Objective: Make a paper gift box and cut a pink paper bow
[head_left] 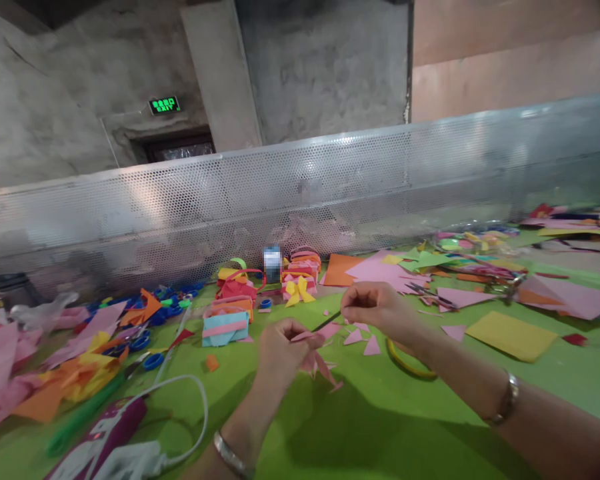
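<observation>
Both my hands are raised over the green table [380, 413], close together. My left hand [285, 347] is closed on a cut pink paper piece [323, 367], whose narrow points hang below the fingers. My right hand [375, 307] pinches one end of a thin dark strip [326, 322]. Its other end reaches the pink paper at my left fingertips; whether it is attached there I cannot tell. Small pink paper triangles [372, 345] lie just beyond the hands. Under my right wrist rests a yellow ring [405, 365], partly covered by the forearm.
Folded paper pieces, including a light blue one [225, 329], stand ahead. Scissors [433, 295] and a yellow sheet [513, 335] lie right. Paper scraps [80, 373], a green-handled tool [87, 413] and a purple-white power strip [105, 437] with cable fill the left. A perforated metal panel [260, 193] borders the back.
</observation>
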`<action>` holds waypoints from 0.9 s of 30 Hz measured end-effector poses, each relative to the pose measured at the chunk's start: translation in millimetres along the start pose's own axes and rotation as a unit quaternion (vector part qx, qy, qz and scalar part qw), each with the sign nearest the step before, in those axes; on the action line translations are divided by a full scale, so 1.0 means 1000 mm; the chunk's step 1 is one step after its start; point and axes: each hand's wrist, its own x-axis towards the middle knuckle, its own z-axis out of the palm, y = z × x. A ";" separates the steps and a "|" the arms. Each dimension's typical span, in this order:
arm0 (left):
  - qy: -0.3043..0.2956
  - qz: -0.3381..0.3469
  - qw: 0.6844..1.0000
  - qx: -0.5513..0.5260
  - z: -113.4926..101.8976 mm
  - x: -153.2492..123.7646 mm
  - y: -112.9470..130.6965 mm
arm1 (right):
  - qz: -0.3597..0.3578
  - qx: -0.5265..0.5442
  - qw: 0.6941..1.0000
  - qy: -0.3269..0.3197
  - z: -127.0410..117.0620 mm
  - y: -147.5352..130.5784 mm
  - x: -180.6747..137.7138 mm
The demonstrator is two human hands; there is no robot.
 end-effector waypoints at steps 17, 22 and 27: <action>0.021 0.000 0.999 0.030 0.001 0.001 0.000 | -0.007 -0.009 1.000 0.006 0.001 0.001 -0.001; 0.022 0.000 0.999 0.037 0.001 -0.001 0.005 | -0.006 -0.012 1.000 0.016 0.001 -0.001 -0.002; 0.027 -0.001 0.999 0.025 0.003 -0.003 0.010 | 0.001 -0.010 1.000 0.009 0.001 -0.001 -0.001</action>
